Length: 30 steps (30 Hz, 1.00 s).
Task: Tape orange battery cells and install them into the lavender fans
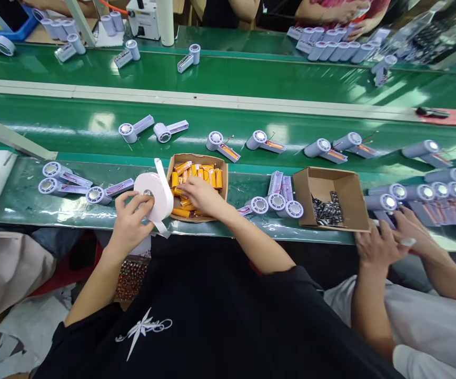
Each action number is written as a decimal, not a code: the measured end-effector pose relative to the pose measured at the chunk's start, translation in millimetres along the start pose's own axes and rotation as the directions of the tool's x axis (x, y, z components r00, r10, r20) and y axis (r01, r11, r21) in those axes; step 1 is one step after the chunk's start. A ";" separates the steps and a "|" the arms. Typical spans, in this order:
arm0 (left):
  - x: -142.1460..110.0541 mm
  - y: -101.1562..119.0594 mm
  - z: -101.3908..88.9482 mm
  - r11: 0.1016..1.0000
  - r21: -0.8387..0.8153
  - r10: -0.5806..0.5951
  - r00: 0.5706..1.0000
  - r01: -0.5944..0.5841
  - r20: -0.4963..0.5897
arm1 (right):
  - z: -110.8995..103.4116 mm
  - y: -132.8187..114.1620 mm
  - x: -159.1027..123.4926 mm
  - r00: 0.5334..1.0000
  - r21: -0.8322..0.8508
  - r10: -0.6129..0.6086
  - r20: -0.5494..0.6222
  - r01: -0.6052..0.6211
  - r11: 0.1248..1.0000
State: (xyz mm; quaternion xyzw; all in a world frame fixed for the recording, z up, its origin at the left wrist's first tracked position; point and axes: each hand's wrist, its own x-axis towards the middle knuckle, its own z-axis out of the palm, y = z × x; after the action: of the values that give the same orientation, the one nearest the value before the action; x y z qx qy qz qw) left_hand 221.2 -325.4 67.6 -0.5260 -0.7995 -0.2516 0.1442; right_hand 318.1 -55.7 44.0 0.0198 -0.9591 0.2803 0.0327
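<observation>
Fingers of the right hand [204,197], grip unclear, lie over jumbled orange cells [212,178]; the left hand [130,218] holds a tape roll [157,190].

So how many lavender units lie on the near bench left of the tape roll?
3: a farther unit and nearer unit close together, then a third unit beside the left hand and tape roll. None seems hidden.
</observation>
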 end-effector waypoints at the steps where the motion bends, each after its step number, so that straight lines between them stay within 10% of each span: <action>1: -1.2 0.0 0.5 1.000 0.011 -0.002 1.000 0.002 0.003 | -3.2 3.8 -3.5 0.998 0.079 0.009 -0.059 -0.004 0.997; 14: 2.0 -0.4 10.2 0.999 0.022 0.022 0.997 -0.024 0.073 | -1.1 3.0 -5.7 0.994 -0.171 0.061 0.086 -0.046 0.984; 18: 1.1 5.6 6.1 0.994 0.091 0.054 0.997 -0.058 0.047 | -14.3 11.0 -11.0 0.979 0.288 0.191 -0.066 -0.164 0.944; 22: -1.0 12.0 5.8 0.989 0.133 0.063 0.997 -0.068 0.048 | -29.6 8.6 -33.0 0.826 0.784 0.478 -0.299 -0.072 0.616; 30: 8.8 21.4 16.0 0.961 0.160 0.213 0.973 -0.225 0.090 | -31.3 -16.2 -38.9 0.817 0.831 0.510 -0.270 -0.069 0.552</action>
State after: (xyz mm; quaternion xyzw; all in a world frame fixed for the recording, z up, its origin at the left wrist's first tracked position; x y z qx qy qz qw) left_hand 237.7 -302.9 64.0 -0.6057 -0.7596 -0.1465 0.1863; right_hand 359.4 -51.6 76.1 -0.2031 -0.6818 0.6707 0.2099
